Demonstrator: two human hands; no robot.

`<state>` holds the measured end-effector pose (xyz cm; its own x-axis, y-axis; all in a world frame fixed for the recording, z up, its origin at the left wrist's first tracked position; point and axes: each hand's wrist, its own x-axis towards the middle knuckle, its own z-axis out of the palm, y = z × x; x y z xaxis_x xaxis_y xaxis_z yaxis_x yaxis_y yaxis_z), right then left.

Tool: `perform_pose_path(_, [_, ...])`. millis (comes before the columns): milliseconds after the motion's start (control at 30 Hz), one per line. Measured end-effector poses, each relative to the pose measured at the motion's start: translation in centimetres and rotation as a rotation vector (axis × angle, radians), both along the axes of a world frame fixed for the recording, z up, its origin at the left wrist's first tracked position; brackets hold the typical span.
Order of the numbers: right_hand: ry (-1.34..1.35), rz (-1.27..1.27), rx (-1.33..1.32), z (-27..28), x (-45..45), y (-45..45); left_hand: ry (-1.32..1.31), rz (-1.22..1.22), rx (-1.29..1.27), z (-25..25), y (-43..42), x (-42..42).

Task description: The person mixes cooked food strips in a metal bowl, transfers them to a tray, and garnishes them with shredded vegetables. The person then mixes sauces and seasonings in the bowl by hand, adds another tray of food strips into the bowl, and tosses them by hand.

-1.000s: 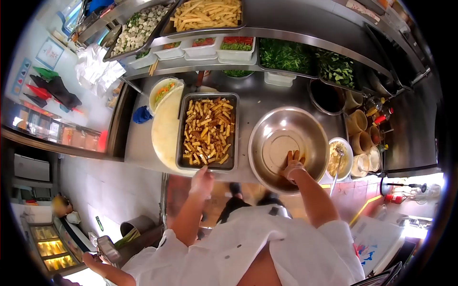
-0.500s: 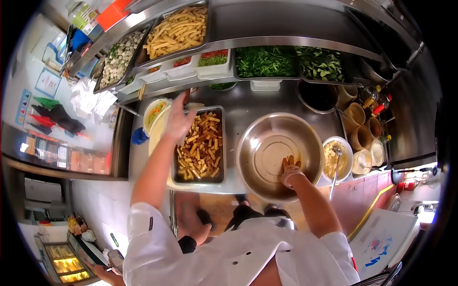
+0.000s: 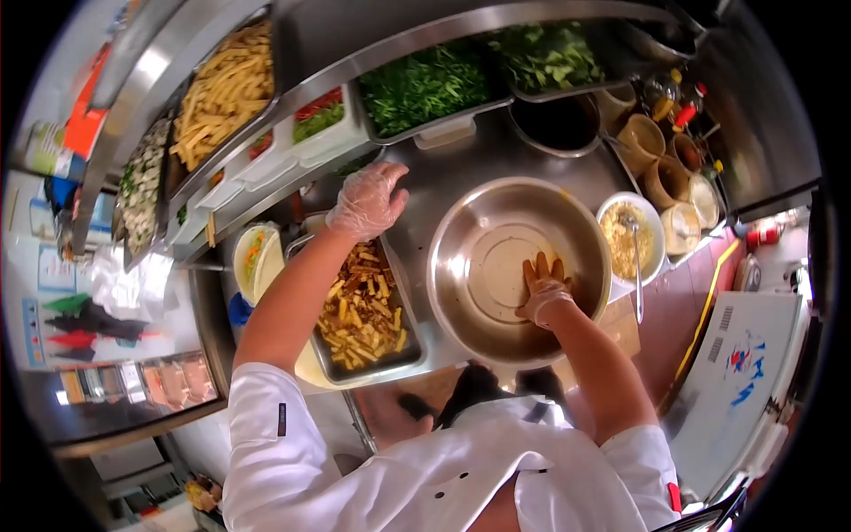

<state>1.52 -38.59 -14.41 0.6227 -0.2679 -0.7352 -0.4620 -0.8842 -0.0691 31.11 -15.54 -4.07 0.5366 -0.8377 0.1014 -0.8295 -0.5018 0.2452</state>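
With fingers (image 3: 542, 264) spread wide and gripping nothing, rests the right hand (image 3: 542, 297) inside the steel bowl (image 3: 492, 275), at four o'clock from its centre; seems to lean palm and fingers on the metal, perhaps to steady so broad a vessel. Holds the left hand (image 3: 365, 202) at ten o'clock from the bowl, by the far end of the metal tray (image 3: 413, 333), fingers half bent, apart and apparently around nothing; cannot tell how high. Wears see-through gloves (image 3: 359, 213) on both, likely for cleanliness. Has the tray, heaped with brown strips (image 3: 362, 312), between eight and nine o'clock, just beside the bowl, probably for easy reach. Has a white bowl (image 3: 658, 239) of yellowish mash (image 3: 618, 239) between two and three o'clock, with a spoon (image 3: 636, 257) handle pointing to six, likely for quick grasping. Has leafy greens (image 3: 424, 86) at eleven o'clock, set back, presumably out of the way.
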Motion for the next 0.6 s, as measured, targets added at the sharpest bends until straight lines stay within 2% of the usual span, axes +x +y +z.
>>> perform_pose_path(33, [0.024, -0.004, -0.014, 0.9, 0.4, 0.2, 0.046, -0.014, 0.083, -2.4, -0.4, 0.8])
perform_pose_path(133, [0.038, -0.041, -0.056, 0.0, 1.1, 0.9, -0.096, -0.053, 0.162, -7.3, -3.2, 3.7])
perform_pose_path(167, [0.044, -0.050, -0.080, 0.4, 1.5, 1.2, -0.167, 0.035, 0.288, -8.6, -4.8, 4.3])
perform_pose_path(267, [0.040, -0.062, -0.126, -0.5, 2.3, 1.4, -0.011, 0.208, 0.460, -10.3, -10.3, 7.6])
perform_pose_path(400, [-0.026, -0.117, -0.111, -2.2, 2.8, 1.0, 0.073, 0.331, 0.541, -13.1, -14.7, 10.2])
perform_pose_path(433, [-0.031, -0.120, -0.109, -2.0, 2.9, 0.9, 0.068, 0.328, 0.463, -14.5, -14.4, 10.5])
perform_pose_path(500, [0.000, -0.126, -0.073, -2.0, 3.0, 0.6, -0.125, 0.251, 0.442, -15.8, -13.1, 9.5])
perform_pose_path(600, [0.013, -0.126, -0.049, -1.7, 3.2, 0.2, -0.272, 0.113, 0.460, -13.4, -11.1, 5.8])
